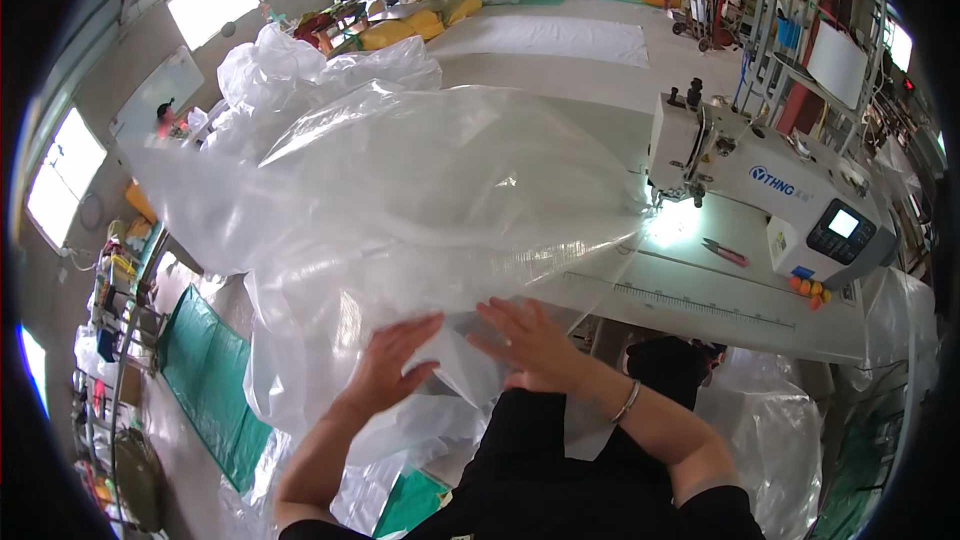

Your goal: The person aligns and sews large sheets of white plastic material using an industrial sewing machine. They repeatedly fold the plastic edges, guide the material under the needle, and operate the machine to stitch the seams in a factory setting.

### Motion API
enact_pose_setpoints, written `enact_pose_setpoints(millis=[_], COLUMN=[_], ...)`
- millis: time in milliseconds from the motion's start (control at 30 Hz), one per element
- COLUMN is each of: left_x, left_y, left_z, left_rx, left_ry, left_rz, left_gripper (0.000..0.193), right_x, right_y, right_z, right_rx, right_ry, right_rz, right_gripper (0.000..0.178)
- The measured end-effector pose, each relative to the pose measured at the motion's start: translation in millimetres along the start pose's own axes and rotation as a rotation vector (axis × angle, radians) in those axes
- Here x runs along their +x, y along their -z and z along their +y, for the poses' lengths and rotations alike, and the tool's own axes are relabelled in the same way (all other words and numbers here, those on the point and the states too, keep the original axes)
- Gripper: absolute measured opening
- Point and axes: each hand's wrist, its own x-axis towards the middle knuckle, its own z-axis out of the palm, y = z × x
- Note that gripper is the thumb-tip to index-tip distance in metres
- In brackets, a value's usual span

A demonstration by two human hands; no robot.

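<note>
A large sheet of clear plastic film (420, 190) spreads over the sewing table and hangs down toward my lap. Its right corner runs in under the needle area of a white sewing machine (800, 180), where a lamp glows. My left hand (392, 365) lies on the film near the table's front edge, fingers stretched out. Close beside it on the right, my right hand (530, 345) is also over the film with its fingers spread; a bracelet (627, 402) circles that wrist. Neither hand grips anything that I can see.
Thread snips (725, 252) lie on the tabletop beside the machine, behind a printed ruler scale (700, 305). Small orange balls (811, 291) hang below the control panel. More bunched film (275, 75) is piled at the far left. Green sheeting (210, 380) lies on the floor.
</note>
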Motion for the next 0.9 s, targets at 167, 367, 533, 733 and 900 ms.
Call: enact_pose_setpoints(millis=[167,367,533,733,900], left_x=[32.7,65.3,-6.3,-9.3,64.8], left_y=[-1.9,-18.0,-21.5,-87.6,-34.9], left_z=[-46.3,-98.7,-220.9,-236.3,-17.6], left_rx=[0.185,0.105,-0.228,-0.086,0.23], left_ry=[0.172,0.23,0.457,0.602,0.249], left_rz=[0.191,0.081,0.172,0.232,-0.598], left_gripper=[0.061,0.064,0.046,0.046,0.035], right_x=[-3.0,-2.2,-56.8,-165.2,-141.8], right_y=[-8.9,-71.8,-0.7,-29.6,15.8], right_z=[-22.1,-20.4,-32.9,-5.4,19.3], right_rx=[0.035,-0.028,0.776,0.03,0.661], right_ry=[0.094,0.067,0.145,-0.134,-0.062], right_rz=[-0.075,-0.032,0.011,-0.881,-0.408], right_gripper=[0.1,0.05,0.021,0.039,0.067])
